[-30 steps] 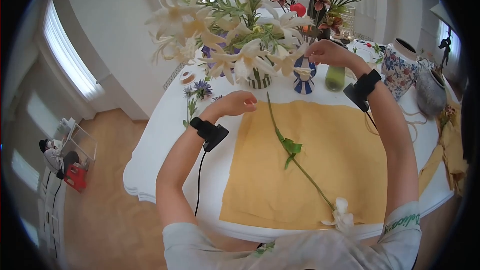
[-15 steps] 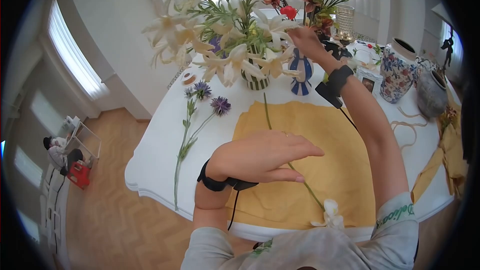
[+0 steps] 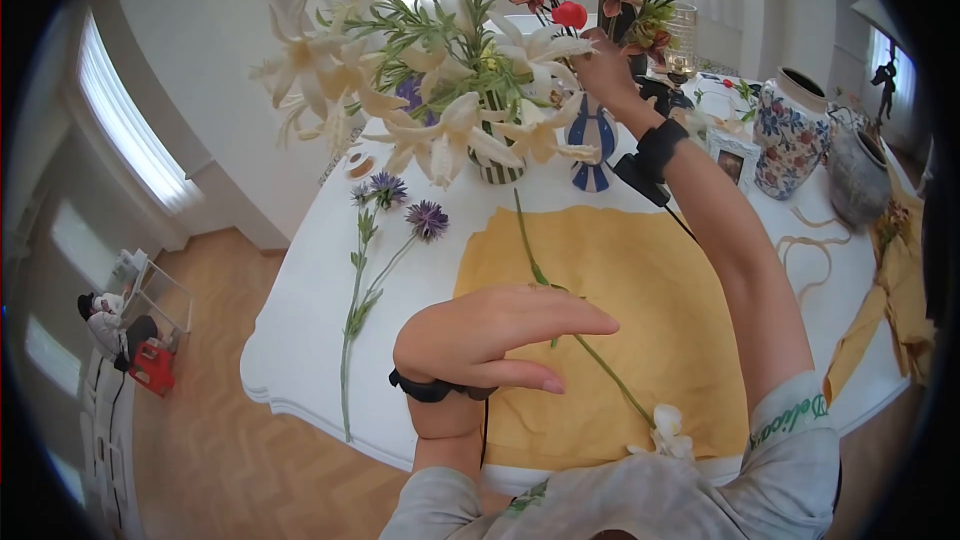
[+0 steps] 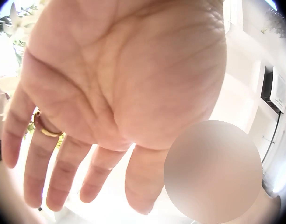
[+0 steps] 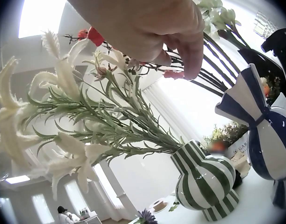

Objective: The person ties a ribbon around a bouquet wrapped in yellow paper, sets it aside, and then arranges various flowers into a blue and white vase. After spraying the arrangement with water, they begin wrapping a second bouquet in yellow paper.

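Note:
My left hand (image 3: 485, 335) is held out over the yellow cloth (image 3: 640, 270), fingers straight and thumb apart, holding nothing; its palm (image 4: 124, 79) fills the left wrist view. Beneath it lies a long-stemmed white flower (image 3: 670, 432), part of its stem hidden by the hand. My right hand (image 3: 610, 75) reaches above the blue-and-white striped vase (image 3: 592, 145), among dark stems with red flowers (image 3: 569, 14). In the right wrist view its bent fingers (image 5: 193, 58) overlap these stems (image 5: 213, 77); I cannot tell whether they grip one.
White lilies (image 3: 455, 130) stand in a green-striped vase (image 5: 203, 179) left of the blue one. Purple flowers (image 3: 427, 221) lie on the white table (image 3: 300, 340). At the right are a floral vase (image 3: 790, 135), a grey vase (image 3: 858, 185), a picture frame (image 3: 732, 160) and ribbon (image 3: 808, 250).
My left hand has come from the table's left side to above the cloth and flower stem. The right hand has moved left and farther back, to the red flowers' stems.

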Action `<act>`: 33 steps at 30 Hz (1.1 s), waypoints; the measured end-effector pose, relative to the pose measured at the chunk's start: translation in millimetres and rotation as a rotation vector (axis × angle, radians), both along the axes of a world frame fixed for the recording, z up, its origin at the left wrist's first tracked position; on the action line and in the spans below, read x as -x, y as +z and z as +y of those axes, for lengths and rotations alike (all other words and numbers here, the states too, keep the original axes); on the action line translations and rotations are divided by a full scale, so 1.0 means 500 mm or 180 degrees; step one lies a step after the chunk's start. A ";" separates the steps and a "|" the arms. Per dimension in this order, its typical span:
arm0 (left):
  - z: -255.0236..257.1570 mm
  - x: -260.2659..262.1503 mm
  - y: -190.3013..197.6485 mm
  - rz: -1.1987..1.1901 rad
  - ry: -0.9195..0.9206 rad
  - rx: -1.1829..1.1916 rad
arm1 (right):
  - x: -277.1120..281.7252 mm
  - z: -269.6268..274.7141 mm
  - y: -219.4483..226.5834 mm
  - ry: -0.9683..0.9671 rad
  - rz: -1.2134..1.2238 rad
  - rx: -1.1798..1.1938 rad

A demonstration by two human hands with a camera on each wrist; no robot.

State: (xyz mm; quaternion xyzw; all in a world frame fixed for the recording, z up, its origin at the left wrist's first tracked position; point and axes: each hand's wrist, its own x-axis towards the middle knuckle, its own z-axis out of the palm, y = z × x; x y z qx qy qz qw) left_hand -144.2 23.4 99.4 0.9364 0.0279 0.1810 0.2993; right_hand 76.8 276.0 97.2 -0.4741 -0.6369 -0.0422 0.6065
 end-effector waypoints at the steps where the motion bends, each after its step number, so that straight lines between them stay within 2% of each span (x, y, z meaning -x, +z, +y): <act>1: 0.002 0.000 -0.001 -0.0007 -0.0013 0.0011 | -0.001 -0.001 0.000 0.0042 -0.0163 0.0244; 3: 0.003 -0.002 -0.004 -0.0196 -0.0071 -0.0074 | -0.004 -0.005 -0.003 0.0080 -0.0331 0.0494; 5: 0.001 -0.003 -0.004 -0.0186 -0.0036 -0.0068 | 0.001 -0.018 -0.009 -0.0509 -0.0744 0.0662; 9: -0.001 0.000 -0.006 -0.0188 0.0036 -0.0218 | -0.018 -0.039 -0.034 -0.0534 -0.1345 0.1096; 11: -0.003 0.002 -0.002 -0.0149 0.0079 -0.0150 | -0.028 -0.057 -0.031 -0.0748 -0.1521 0.1772; 15: -0.003 0.004 -0.002 -0.0058 0.0176 -0.0184 | -0.049 -0.070 -0.035 -0.0693 -0.1352 0.1976; 17: -0.002 0.003 -0.002 -0.0062 0.0178 -0.0227 | -0.054 -0.045 -0.058 -0.1169 -0.0780 0.1463; 18: -0.002 0.002 -0.003 -0.0066 0.0179 -0.0267 | -0.059 -0.029 -0.069 -0.1164 -0.0786 0.1460; 20: -0.001 0.001 -0.005 -0.0083 0.0178 -0.0271 | -0.068 0.016 -0.087 -0.0829 -0.0528 -0.0057; 21: 0.000 0.001 -0.005 -0.0099 0.0169 -0.0273 | -0.066 0.034 -0.093 -0.0826 -0.0528 -0.0060; 23: 0.002 0.000 -0.003 -0.0056 0.0169 -0.0215 | -0.053 0.046 -0.088 -0.0058 0.0235 -0.0040; 27: 0.012 -0.004 -0.007 -0.0080 0.0165 -0.0199 | -0.033 0.062 -0.085 0.0171 0.0571 0.0179; 29: 0.012 -0.002 -0.004 -0.0029 0.0196 -0.0144 | -0.036 0.091 -0.088 0.0837 0.0975 0.0254; 30: 0.012 -0.001 -0.003 0.0016 0.0206 -0.0067 | -0.043 0.103 -0.091 0.0854 0.0979 0.0242; 33: 0.017 0.001 -0.003 -0.0029 0.0151 -0.0073 | -0.056 0.086 -0.068 0.1173 0.1200 0.0896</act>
